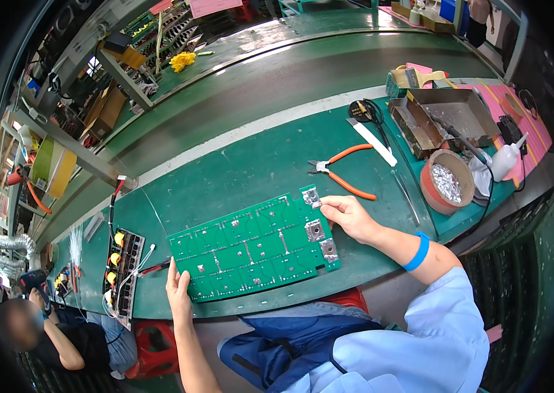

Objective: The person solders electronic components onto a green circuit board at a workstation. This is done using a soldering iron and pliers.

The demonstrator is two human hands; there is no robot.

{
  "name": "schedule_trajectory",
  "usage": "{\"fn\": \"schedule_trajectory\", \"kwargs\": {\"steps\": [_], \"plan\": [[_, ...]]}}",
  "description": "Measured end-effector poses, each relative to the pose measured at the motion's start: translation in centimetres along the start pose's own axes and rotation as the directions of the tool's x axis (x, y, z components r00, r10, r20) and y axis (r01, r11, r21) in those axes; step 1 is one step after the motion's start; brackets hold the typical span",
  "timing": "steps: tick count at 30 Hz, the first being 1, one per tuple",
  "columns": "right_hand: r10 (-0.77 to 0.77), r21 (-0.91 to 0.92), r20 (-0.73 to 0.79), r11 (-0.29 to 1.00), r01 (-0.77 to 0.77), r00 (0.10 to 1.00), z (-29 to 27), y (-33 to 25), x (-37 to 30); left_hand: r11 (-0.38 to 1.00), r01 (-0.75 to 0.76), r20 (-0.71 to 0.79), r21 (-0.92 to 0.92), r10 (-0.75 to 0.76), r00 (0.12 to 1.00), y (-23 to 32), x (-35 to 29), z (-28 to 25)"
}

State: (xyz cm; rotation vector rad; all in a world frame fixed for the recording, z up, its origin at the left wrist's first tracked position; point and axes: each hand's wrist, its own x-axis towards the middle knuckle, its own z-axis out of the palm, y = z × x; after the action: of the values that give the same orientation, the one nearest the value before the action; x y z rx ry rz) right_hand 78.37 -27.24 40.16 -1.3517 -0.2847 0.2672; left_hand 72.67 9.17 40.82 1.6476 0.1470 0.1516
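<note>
Left hand (pixel 179 289) low, right hand (pixel 350 217) higher, gripping circuit board (pixel 257 255).

Pliers (pixel 340 180) on workbench (pixel 237 173), behind circuit board (pixel 250 249)

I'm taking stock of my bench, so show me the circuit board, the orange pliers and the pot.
Circuit board (pixel 254 250): head view, middle of its upper face.
Orange pliers (pixel 351 187): head view, lower handle.
Pot (pixel 430 196): head view, outer wall.
</note>
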Motion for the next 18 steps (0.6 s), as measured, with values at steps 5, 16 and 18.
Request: {"fn": "schedule_trajectory", "kwargs": {"steps": [5, 16, 18], "plan": [[0.007, -0.008, 0.005, 1.000, -0.007, 1.000, -0.05, -0.17, -0.04, 0.997, -0.031, -0.001, 0.068, 0.031, 1.000, -0.22, 0.02, -0.05], [0.004, -0.002, 0.024, 1.000, -0.004, 1.000, -0.11, 0.00, -0.05, 0.997, -0.015, -0.009, 0.080, 0.015, 1.000, -0.33, -0.24, 0.00], [0.005, -0.006, 0.027, 1.000, -0.005, 1.000, -0.19, 0.23, 0.00, 0.997, -0.015, -0.012, 0.078, 0.016, 1.000, -0.56, -0.16, -0.11]]}}
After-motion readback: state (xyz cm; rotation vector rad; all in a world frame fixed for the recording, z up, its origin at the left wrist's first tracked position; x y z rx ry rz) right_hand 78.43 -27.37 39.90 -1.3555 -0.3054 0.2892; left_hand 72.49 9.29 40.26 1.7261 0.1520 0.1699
